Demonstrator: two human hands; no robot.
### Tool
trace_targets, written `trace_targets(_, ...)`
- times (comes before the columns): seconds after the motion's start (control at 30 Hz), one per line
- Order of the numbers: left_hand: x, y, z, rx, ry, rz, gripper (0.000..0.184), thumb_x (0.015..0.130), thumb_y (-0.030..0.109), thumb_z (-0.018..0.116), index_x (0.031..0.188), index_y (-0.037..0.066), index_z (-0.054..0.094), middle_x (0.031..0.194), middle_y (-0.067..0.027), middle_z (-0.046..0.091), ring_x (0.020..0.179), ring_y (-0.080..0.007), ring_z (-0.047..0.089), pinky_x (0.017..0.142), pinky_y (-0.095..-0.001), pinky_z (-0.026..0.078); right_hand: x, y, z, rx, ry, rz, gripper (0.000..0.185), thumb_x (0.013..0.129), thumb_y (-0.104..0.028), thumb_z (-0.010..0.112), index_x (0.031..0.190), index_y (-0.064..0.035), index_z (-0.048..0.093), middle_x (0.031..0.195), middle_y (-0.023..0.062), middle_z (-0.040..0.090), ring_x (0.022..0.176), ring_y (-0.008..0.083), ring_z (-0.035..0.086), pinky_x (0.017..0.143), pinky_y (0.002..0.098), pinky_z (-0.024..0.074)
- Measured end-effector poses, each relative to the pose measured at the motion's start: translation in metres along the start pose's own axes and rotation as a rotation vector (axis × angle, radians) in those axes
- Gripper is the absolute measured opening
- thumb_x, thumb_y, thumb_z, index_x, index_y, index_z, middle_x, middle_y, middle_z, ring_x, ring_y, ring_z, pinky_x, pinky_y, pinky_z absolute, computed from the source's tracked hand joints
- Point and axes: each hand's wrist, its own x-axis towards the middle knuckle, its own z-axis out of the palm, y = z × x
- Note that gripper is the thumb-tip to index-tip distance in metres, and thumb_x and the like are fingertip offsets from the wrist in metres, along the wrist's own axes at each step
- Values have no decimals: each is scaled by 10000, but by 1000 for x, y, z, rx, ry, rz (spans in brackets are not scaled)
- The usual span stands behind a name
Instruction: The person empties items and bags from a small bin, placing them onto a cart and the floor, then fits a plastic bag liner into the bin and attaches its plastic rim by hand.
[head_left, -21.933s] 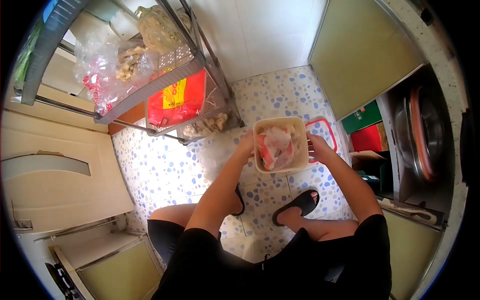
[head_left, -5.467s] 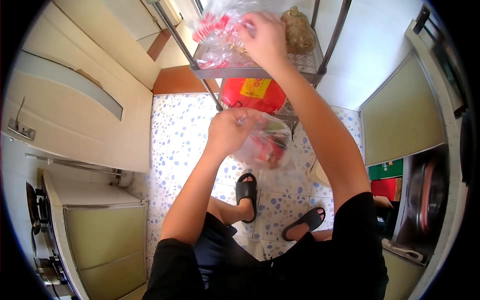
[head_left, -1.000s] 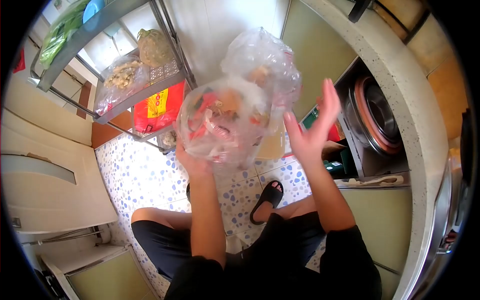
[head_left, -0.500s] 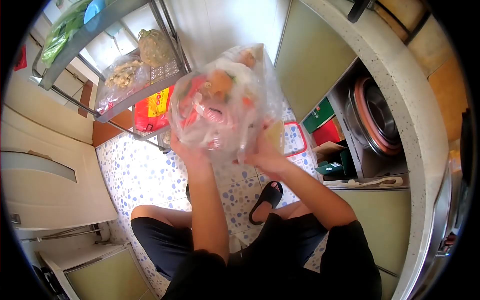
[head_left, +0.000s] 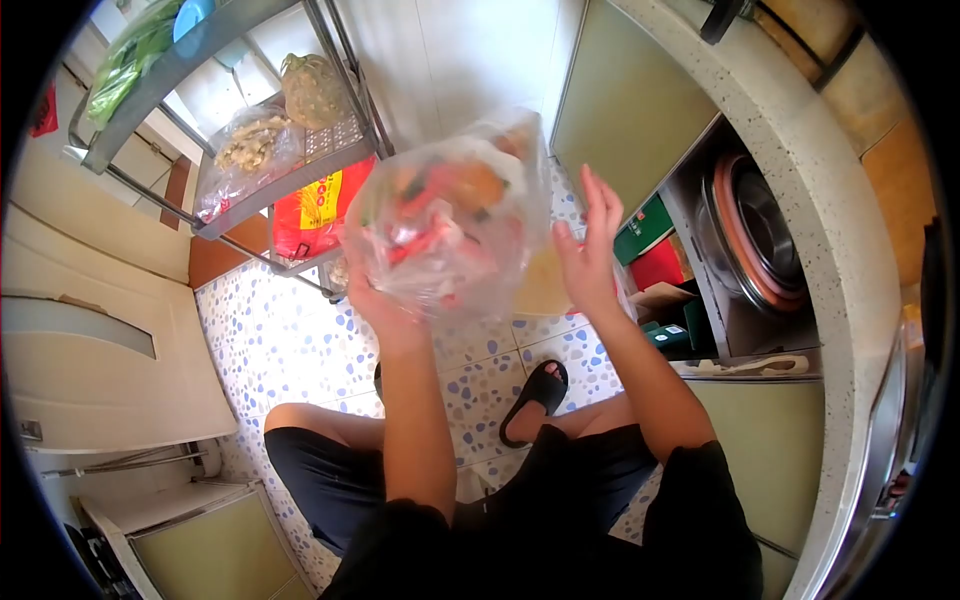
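Observation:
A clear plastic bag point(head_left: 450, 225) with red, orange and pale contents is held up in front of me, partly blurred. My left hand point(head_left: 385, 310) grips it from below at its lower left; some of its fingers are hidden behind the plastic. My right hand point(head_left: 590, 245) stands apart from the bag on its right side, fingers stretched out and holding nothing. Behind and below the bag, between it and my right hand, part of a cream plastic container point(head_left: 545, 285) shows on the tiled floor.
A grey rack point(head_left: 290, 180) at the left holds bagged food point(head_left: 255, 145), a bagged root vegetable point(head_left: 315, 92) and a red package point(head_left: 318, 215). At the right, an open cabinet contains metal basins point(head_left: 750, 230) and green boxes point(head_left: 645, 230) under a speckled counter point(head_left: 800, 130).
Since half a second ago, my right hand has let go of the bag and moved right and up, its fingers spreading. The bag has shifted slightly and its upper part has sunk.

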Motion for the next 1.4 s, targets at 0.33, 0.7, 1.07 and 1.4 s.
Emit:
trace_targets(0.33, -35, -9, 3, 253, 220, -14, 515, 1048, 359, 505, 1391, -22, 456, 1258, -143, 609, 1116, -285, 628, 953, -439, 537, 4, 40, 24, 261, -393, 336, 296, 1019, -200, 562, 1185, 4, 697, 1092, 106, 724, 1048, 203, 649, 952, 327, 485)
trace_targets(0.7, -40, -7, -65, 493, 176, 47, 409, 1026, 251, 592, 1300, -47, 540, 931, -18, 588, 829, -107, 574, 853, -296, 530, -19, -49, 38, 659, -487, 194, 385, 976, -131, 622, 1343, -21, 587, 1175, 43, 659, 943, 120, 585, 814, 267, 487)
trace_targets(1.07, -20, 29, -67, 39, 247, 93, 456, 1066, 256, 404, 1413, -39, 426, 1327, -191, 559, 1188, -315, 582, 1020, -476, 499, -120, -40, 100, 277, -184, 440, 627, 798, -191, 825, 1284, -35, 462, 1167, 105, 509, 1068, 237, 530, 894, 366, 485)
trace_targets(1.4, -39, 21, -65, 480, 613, 375, 394, 1055, 174, 501, 1381, -48, 498, 1303, -137, 585, 1165, -253, 594, 1033, -398, 486, -104, 2, 99, 791, -846, 990, 478, 871, 33, 559, 1330, -31, 443, 1074, 144, 604, 892, 268, 679, 728, 370, 609)
